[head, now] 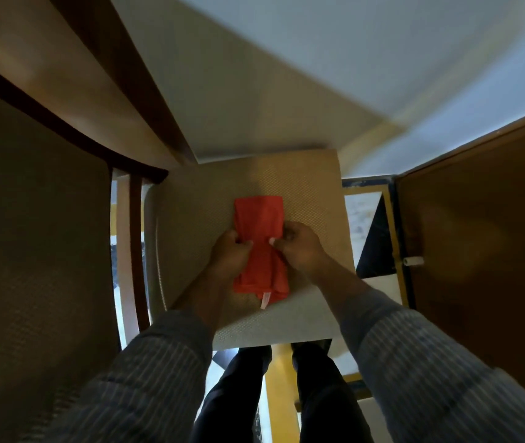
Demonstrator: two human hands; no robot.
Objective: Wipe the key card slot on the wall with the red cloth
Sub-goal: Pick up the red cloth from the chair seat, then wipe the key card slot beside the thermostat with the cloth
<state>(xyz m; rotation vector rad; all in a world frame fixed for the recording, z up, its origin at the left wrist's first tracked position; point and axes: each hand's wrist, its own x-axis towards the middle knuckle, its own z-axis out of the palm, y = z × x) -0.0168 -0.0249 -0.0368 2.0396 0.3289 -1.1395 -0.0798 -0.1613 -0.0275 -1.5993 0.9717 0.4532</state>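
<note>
Two hands pinch a folded red cloth (259, 241) that lies on the beige woven seat cushion (191, 225) of a chair, about midway between the cushion's left and right edges and a little nearer its far edge. The left hand (231, 251) grips the cloth's left side at its middle with fingers curled closed on the fabric; the right hand (299, 247) grips the right side at the same height, thumb and fingers closed on the fold. The cloth bunches narrow between them and spreads wider above and below. A small white tag (264, 300) sticks out of its near end. Both forearms wear striped grey sleeves (414, 356). A brown wooden door (478, 235) stands right of the cushion, and dark trousers (239, 394) show below its near edge
</note>
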